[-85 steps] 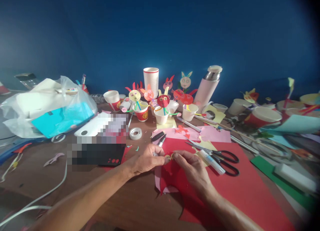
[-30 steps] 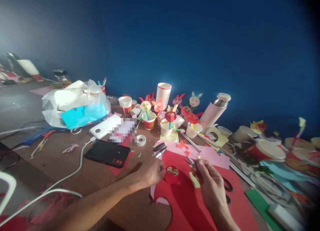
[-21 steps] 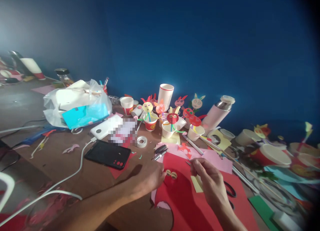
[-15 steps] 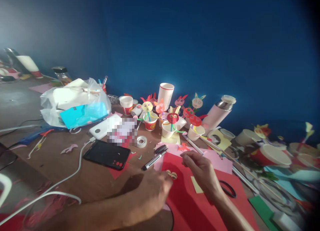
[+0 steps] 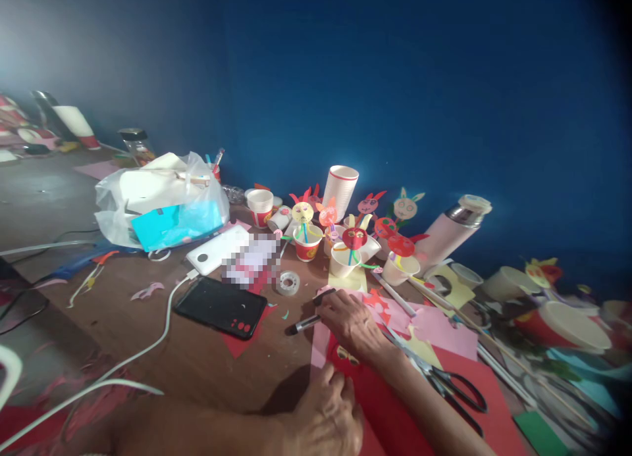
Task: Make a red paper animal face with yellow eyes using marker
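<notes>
My right hand (image 5: 353,321) reaches over pink paper with its fingers curled down on a grey-and-black marker (image 5: 303,325). A small black object (image 5: 323,296) lies by its fingertips. Lower down, my left hand (image 5: 328,410) is closed at the edge of the red paper (image 5: 390,410), knuckles up; whatever its fingers hold is hidden. Between the hands, two small cut-out eyes (image 5: 347,355) rest on the red paper. Black-handled scissors (image 5: 459,390) lie to the right, partly under my right forearm.
Paper cups with paper-face figures (image 5: 306,245) stand at the back, beside a pink thermos (image 5: 451,235). Left are a tape roll (image 5: 288,283), a black phone (image 5: 222,308), a white cable (image 5: 165,331) and a plastic bag (image 5: 162,199). Sticks and cups crowd the right.
My right hand has moved left and forward onto the marker. My left hand has drawn down toward me. More of the scissors shows, and the view has shifted slightly left.
</notes>
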`<state>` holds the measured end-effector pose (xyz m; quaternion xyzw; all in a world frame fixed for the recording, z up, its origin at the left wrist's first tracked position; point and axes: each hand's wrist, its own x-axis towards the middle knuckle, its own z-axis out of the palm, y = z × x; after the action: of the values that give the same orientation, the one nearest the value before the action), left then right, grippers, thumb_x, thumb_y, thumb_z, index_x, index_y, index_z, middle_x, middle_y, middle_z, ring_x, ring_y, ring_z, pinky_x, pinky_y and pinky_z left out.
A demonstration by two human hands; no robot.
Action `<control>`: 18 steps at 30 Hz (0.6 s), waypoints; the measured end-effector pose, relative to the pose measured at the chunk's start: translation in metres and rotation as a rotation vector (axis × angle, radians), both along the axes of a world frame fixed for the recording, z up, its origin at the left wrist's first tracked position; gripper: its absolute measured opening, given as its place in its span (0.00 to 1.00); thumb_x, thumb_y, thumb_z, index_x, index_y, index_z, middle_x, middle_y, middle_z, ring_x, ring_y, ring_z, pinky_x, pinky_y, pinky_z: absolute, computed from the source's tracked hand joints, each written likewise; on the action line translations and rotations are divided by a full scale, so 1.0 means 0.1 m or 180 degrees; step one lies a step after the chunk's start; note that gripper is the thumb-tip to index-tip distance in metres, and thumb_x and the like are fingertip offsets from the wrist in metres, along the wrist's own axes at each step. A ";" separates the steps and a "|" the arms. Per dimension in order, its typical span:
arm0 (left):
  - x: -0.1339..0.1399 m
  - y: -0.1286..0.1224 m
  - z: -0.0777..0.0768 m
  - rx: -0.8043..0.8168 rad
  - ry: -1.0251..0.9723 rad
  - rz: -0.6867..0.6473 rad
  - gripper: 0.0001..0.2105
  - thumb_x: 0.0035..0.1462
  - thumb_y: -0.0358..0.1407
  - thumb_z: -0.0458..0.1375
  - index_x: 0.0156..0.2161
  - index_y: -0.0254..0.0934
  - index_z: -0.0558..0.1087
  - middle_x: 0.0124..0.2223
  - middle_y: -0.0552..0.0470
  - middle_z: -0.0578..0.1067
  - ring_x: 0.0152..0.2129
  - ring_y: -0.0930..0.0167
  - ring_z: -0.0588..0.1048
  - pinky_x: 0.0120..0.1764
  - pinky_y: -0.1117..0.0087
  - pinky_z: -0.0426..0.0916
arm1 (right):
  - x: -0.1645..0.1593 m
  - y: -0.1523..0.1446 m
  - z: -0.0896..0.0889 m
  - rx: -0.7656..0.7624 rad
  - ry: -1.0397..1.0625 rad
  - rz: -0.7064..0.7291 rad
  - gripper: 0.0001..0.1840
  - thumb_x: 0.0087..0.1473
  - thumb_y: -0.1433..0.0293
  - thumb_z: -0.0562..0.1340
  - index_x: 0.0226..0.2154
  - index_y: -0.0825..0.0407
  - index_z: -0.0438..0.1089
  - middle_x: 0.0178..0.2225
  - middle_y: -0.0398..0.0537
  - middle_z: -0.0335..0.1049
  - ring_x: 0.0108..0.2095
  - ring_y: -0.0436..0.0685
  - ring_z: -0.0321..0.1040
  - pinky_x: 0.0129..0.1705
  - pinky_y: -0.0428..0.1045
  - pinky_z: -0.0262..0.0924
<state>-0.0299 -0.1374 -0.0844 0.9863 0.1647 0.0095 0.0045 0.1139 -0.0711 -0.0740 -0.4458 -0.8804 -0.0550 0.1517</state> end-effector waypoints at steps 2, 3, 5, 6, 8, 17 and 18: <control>0.01 -0.02 -0.05 0.0057 0.0001 -0.0011 0.10 0.57 0.35 0.58 0.38 0.29 0.78 0.41 0.37 0.78 0.33 0.61 0.73 0.40 0.57 0.62 | 0.09 -0.06 0.10 0.0048 0.0145 -0.0002 0.09 0.61 0.75 0.58 0.41 0.48 0.72 0.42 0.50 0.74 0.41 0.59 0.67 0.40 0.52 0.63; 0.02 -0.03 -0.07 0.0110 -0.0002 -0.0024 0.11 0.57 0.35 0.57 0.38 0.29 0.78 0.42 0.37 0.78 0.33 0.60 0.73 0.40 0.56 0.61 | 0.15 -0.13 0.17 0.0098 0.0299 -0.0064 0.09 0.62 0.74 0.56 0.42 0.49 0.71 0.41 0.51 0.74 0.41 0.59 0.68 0.41 0.52 0.63; 0.02 -0.05 -0.11 0.0264 -0.0007 -0.0096 0.11 0.58 0.35 0.56 0.39 0.30 0.79 0.43 0.36 0.78 0.34 0.58 0.73 0.39 0.54 0.60 | 0.28 -0.29 0.31 0.0184 0.1309 -0.0401 0.07 0.61 0.71 0.57 0.40 0.49 0.69 0.37 0.50 0.74 0.37 0.57 0.69 0.39 0.51 0.64; 0.01 -0.06 -0.12 0.0341 -0.0007 -0.0132 0.12 0.58 0.35 0.55 0.39 0.31 0.79 0.44 0.36 0.78 0.36 0.57 0.73 0.39 0.53 0.60 | 0.33 -0.38 0.36 0.0052 0.1825 -0.0683 0.05 0.60 0.71 0.57 0.39 0.49 0.69 0.37 0.49 0.73 0.34 0.56 0.68 0.37 0.50 0.64; -0.01 -0.09 -0.13 0.0439 -0.0079 -0.0173 0.12 0.58 0.35 0.56 0.40 0.32 0.79 0.44 0.36 0.78 0.38 0.55 0.73 0.41 0.52 0.59 | 0.42 -0.55 0.42 -0.0211 0.2974 -0.1154 0.05 0.59 0.69 0.60 0.39 0.48 0.68 0.38 0.48 0.73 0.32 0.54 0.69 0.36 0.50 0.64; -0.03 -0.11 -0.05 0.0341 -0.0569 0.0078 0.12 0.59 0.38 0.57 0.42 0.33 0.78 0.49 0.40 0.76 0.40 0.55 0.73 0.46 0.53 0.57 | 0.40 -0.89 0.11 -0.1599 0.4851 -0.1612 0.10 0.53 0.60 0.66 0.36 0.48 0.71 0.25 0.40 0.69 0.26 0.51 0.67 0.32 0.45 0.63; -0.02 -0.10 -0.04 0.0296 -0.0528 0.0070 0.12 0.59 0.38 0.57 0.43 0.32 0.78 0.49 0.40 0.76 0.39 0.56 0.73 0.46 0.53 0.57 | 0.38 -0.90 0.08 -0.1632 0.4914 -0.1575 0.10 0.55 0.61 0.66 0.36 0.48 0.71 0.23 0.40 0.69 0.26 0.50 0.66 0.32 0.45 0.62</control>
<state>-0.0321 -0.1470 -0.0885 0.9794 0.1739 0.0989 -0.0277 0.1520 -0.1607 -0.0662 -0.5585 -0.3924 0.4342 0.5878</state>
